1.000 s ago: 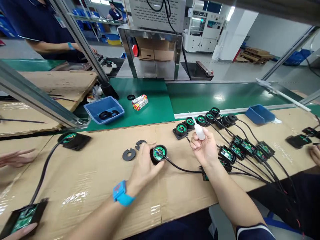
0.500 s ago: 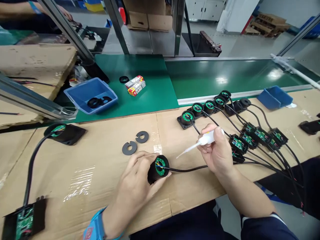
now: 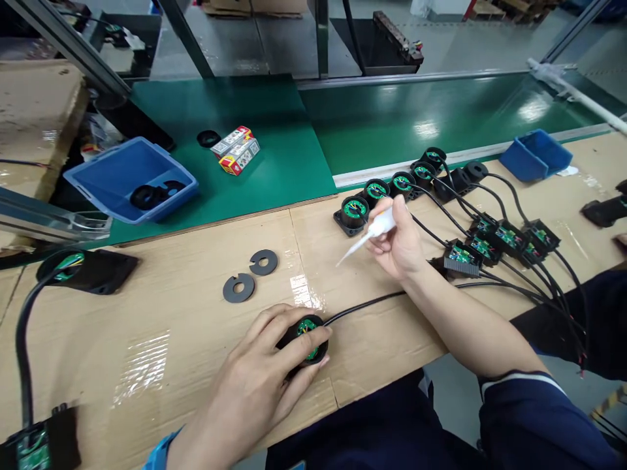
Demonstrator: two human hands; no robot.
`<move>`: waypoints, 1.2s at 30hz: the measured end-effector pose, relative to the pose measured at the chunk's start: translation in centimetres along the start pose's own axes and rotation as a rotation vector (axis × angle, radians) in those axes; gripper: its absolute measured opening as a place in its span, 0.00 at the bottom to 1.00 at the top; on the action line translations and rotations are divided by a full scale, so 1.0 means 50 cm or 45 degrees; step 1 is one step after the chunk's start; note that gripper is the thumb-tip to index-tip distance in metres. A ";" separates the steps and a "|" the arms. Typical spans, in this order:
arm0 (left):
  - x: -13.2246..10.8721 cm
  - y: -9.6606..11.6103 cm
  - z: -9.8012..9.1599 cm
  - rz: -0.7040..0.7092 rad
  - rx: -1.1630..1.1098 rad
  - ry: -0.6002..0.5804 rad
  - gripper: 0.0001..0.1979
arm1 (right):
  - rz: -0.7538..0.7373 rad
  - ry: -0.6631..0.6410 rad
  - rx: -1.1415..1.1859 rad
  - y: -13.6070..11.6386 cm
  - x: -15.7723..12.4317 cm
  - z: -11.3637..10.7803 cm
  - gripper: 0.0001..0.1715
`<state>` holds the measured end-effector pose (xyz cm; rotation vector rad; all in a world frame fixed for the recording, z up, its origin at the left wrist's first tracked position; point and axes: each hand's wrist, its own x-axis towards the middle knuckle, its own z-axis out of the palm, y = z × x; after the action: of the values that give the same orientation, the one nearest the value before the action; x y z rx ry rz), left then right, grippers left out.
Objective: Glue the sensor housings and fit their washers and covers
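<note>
My left hand (image 3: 264,365) is wrapped round a black round housing (image 3: 321,349) that lies on the cardboard. A green circuit board with thin coloured wires shows inside it, and my index finger lies across its open face. From the housing a black cable (image 3: 367,302) runs right, passing under my right forearm. My right hand (image 3: 399,245) grips a small white glue bottle (image 3: 383,223) with a long thin nozzle. Its tip points down and left, above the cardboard and apart from the housing. Two dark grey slotted washers, one near (image 3: 239,288) and one farther (image 3: 264,262), lie beyond my left hand.
Several similar housings (image 3: 354,212) stand in a row, cabled to small boxes with circuit boards (image 3: 460,253) at right. Another housing (image 3: 102,271) lies at left. Blue bins stand at left (image 3: 112,189) and right (image 3: 526,166). A small carton (image 3: 238,151) sits on the green mat.
My right hand has moved up and left with the glue bottle, away from the housing. My left index finger has come across the housing's open face. The view has shifted.
</note>
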<state>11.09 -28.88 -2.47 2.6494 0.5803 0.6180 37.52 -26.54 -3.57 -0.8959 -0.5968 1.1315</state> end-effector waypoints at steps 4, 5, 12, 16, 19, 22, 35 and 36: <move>-0.006 0.006 0.016 -0.036 0.010 0.095 0.18 | 0.030 0.006 -0.042 -0.009 -0.004 0.007 0.30; -0.009 0.008 0.020 -0.067 -0.017 0.154 0.21 | 0.043 0.012 -0.069 -0.013 -0.017 0.012 0.29; -0.019 0.016 0.032 -0.203 -0.042 0.378 0.27 | -0.212 -0.025 -0.378 -0.020 -0.144 0.021 0.21; -0.018 0.016 0.033 -0.228 -0.038 0.395 0.25 | -0.445 -0.212 -0.559 -0.010 -0.174 0.008 0.13; -0.018 0.015 0.035 -0.232 -0.060 0.401 0.24 | -0.492 -0.327 -0.636 -0.012 -0.175 0.005 0.09; -0.019 0.015 0.036 -0.236 -0.058 0.393 0.23 | -0.547 -0.416 -0.717 -0.024 -0.169 0.015 0.10; -0.019 0.021 0.033 -0.262 -0.038 0.391 0.22 | -0.672 -0.502 -0.815 -0.034 -0.163 0.029 0.10; -0.020 0.021 0.034 -0.271 -0.043 0.389 0.22 | -0.671 -0.513 -0.829 -0.036 -0.163 0.029 0.10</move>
<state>11.38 -30.65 -3.78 2.4339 0.9144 0.9631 34.56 -34.04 -1.04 -0.9714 -1.4955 0.6281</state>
